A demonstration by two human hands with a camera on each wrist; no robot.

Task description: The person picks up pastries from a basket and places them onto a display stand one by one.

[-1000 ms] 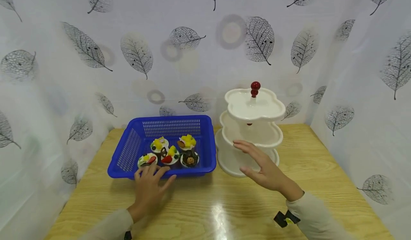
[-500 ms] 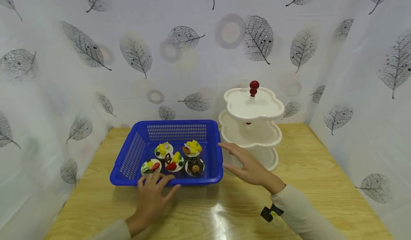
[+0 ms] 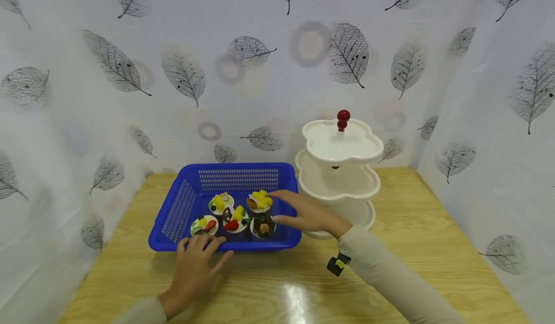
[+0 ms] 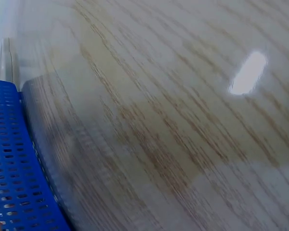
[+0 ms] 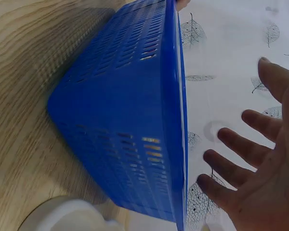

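Several toy cupcakes stand in a blue plastic basket [image 3: 238, 168] on the table. One cupcake has a dark chocolate top [image 3: 263, 228]; behind it is a cupcake with yellow fruit cubes [image 3: 261, 200]. A strawberry-topped cupcake [image 3: 233, 225] is in the middle. My left hand [image 3: 191, 268] rests its fingertips on the basket's front rim, thumb apart. Over the basket's right rim, my right hand [image 3: 309, 215] reaches in with spread fingers, close to the two right-hand cupcakes. The right wrist view shows that same hand holding nothing, above the basket's rim.
A white three-tier stand [image 3: 340, 146] with a red knob [image 3: 343, 117] stands right of the basket, partly behind my right hand. The wooden table [image 3: 416, 227] extends to a leaf-patterned curtain [image 3: 256, 83] at the back and sides.
The basket first shifted toward me and slightly right, then stayed put. My right hand has moved left from in front of the stand to over the basket. The left hand slid a little left lately.
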